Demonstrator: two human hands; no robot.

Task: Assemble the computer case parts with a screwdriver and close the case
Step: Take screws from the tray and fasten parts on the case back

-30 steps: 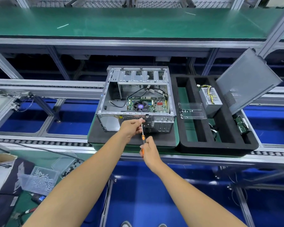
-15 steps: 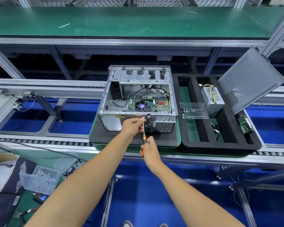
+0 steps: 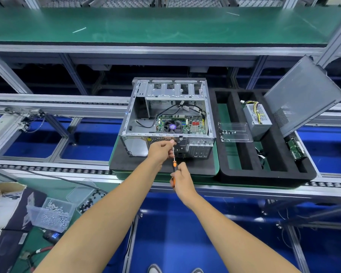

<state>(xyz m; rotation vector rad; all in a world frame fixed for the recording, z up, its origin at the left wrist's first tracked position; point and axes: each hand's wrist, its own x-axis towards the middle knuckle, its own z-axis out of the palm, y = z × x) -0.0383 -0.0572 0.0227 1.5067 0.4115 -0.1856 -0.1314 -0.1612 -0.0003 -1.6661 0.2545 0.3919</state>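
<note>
Right hand point(image 3: 182, 179): I log it gripping the orange handle of the screwdriver point(image 3: 173, 162), whose shaft runs up to the rear panel of the computer case point(image 3: 168, 117). Left hand point(image 3: 161, 149): fingers curled, pinching at the shaft's tip against that panel. Case: open, lying on a black foam pad point(image 3: 126, 164) on the conveyor, motherboard point(image 3: 182, 125) and fan visible inside. Beside it, right: black foam tray point(image 3: 264, 174) holding a power supply point(image 3: 257, 119) and a clear plastic box point(image 3: 235, 133); grey side panel point(image 3: 303, 95) leaning at its far corner. Lower left: clear bin of screws point(image 3: 51, 215).
</note>
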